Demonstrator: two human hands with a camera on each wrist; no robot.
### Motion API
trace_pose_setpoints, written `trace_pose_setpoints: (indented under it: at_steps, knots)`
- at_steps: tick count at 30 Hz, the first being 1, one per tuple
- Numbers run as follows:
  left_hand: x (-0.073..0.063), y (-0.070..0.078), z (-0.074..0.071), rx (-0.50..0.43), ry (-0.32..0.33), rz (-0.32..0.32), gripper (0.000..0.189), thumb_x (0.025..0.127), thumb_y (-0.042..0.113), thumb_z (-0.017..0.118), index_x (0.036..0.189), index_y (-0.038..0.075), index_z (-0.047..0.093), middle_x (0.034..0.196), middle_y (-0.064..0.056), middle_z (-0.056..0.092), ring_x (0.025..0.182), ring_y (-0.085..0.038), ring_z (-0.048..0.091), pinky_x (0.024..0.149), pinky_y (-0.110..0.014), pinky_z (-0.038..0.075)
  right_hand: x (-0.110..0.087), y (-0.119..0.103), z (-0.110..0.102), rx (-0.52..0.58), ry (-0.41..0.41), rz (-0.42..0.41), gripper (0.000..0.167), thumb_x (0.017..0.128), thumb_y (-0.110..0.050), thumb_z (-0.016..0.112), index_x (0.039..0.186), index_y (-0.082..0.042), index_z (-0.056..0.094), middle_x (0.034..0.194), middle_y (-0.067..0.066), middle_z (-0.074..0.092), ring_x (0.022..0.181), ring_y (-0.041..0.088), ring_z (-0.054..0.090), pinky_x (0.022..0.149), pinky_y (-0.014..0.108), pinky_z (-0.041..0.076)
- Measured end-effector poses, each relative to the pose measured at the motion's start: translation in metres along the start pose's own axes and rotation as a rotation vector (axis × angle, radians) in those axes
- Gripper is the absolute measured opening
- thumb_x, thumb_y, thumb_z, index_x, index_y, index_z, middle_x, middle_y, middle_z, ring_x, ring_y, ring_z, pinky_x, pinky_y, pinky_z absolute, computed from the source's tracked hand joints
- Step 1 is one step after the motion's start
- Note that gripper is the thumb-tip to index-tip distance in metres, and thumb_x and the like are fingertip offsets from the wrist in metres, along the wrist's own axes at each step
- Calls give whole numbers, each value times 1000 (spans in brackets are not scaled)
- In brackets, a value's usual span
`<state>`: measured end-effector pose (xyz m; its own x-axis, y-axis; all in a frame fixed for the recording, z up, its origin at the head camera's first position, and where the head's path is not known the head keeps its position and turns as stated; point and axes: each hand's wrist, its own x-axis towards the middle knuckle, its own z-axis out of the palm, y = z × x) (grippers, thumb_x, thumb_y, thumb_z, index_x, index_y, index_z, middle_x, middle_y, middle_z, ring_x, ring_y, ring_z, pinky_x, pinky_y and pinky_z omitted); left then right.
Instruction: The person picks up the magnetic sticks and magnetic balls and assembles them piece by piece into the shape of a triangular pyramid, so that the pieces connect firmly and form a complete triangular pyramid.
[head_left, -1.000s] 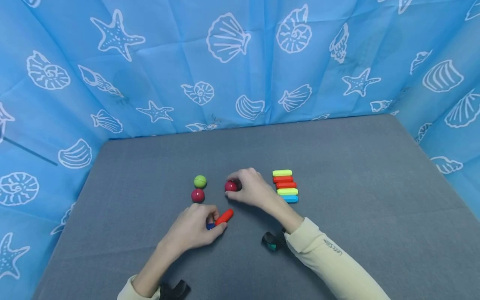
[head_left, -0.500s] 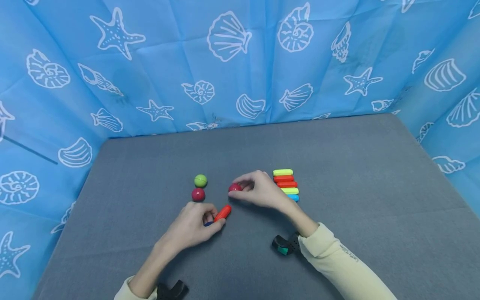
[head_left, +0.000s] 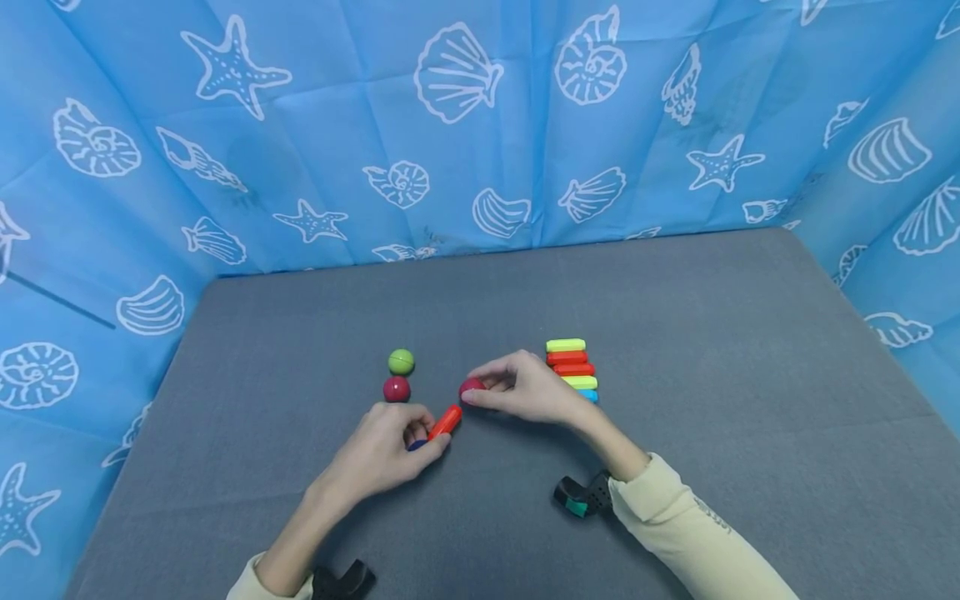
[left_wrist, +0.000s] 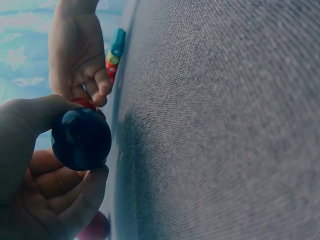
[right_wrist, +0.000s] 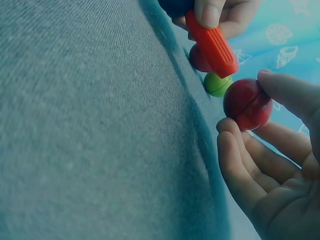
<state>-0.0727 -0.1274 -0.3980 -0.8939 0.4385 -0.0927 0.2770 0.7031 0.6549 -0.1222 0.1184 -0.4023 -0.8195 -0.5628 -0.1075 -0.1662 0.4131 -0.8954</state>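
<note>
My left hand [head_left: 378, 450] pinches a red plastic stick [head_left: 446, 422] between thumb and fingers, with a dark blue ball [left_wrist: 81, 139] at the stick's near end. The two look joined there, though my fingers partly cover the junction. In my right hand [head_left: 536, 387] a dark red ball [right_wrist: 247, 104] is pinched by thumb and fingertips. The stick's free end points toward this ball, a small gap apart in the head view. Beyond my left hand, another dark red ball [head_left: 397, 388] and a green ball [head_left: 401, 361] rest on the table.
Right of my right hand lies a row of several short sticks [head_left: 570, 357], yellow, red and blue. The grey cloth-covered table [head_left: 712, 350] ends at a blue curtain [head_left: 517, 125] with white sea shapes. Black wrist straps [head_left: 583, 496] sit at my sleeves.
My right hand has shifted slightly right and toward me, keeping the dark red ball. My left hand has stayed nearly in place, tilting the red stick a little more upward in the head view.
</note>
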Motion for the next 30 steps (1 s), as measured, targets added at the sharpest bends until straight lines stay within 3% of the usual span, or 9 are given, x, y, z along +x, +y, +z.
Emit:
trace_pose_setpoints:
  at_steps: [8, 16, 19, 24, 30]
  knots:
    - [0, 0, 2, -20, 17, 47, 12, 88, 20, 78, 84, 12, 71, 65, 10, 56, 56, 1, 48, 52, -18, 44, 1, -2, 3, 17, -39, 2, 37, 94, -26, 75, 125, -6, 72, 106, 7, 79, 83, 10, 71, 76, 24, 58]
    - [1, -5, 5, -70, -7, 78, 12, 89, 20, 79, 88, 11, 72, 67, 9, 60, 57, 2, 52, 55, -19, 50, 1, -1, 3, 7, -40, -17, 40, 93, -27, 76, 125, -4, 72, 105, 8, 78, 85, 9, 73, 79, 23, 59]
    - [1, -5, 6, -89, -15, 93, 18, 90, 22, 79, 100, 8, 72, 68, 9, 61, 56, 2, 53, 54, -19, 50, 1, -1, 3, 26, -49, -15, 39, 93, -25, 76, 125, -4, 72, 101, 8, 78, 81, 9, 71, 78, 24, 58]
    - [6, -2, 6, -108, 13, 118, 49, 88, 23, 81, 129, 2, 63, 84, 1, 71, 58, 4, 58, 57, -19, 53, 0, -2, 5, 95, -86, -8, 41, 92, -22, 77, 127, -2, 70, 101, 9, 79, 84, 16, 74, 79, 24, 59]
    - [12, 5, 7, -109, 53, 151, 59, 87, 19, 82, 138, 5, 58, 107, -9, 75, 54, 4, 57, 53, -19, 52, -1, -3, 10, 135, -100, 29, 55, 92, -23, 77, 139, 0, 60, 103, 9, 79, 92, 18, 78, 84, 27, 60]
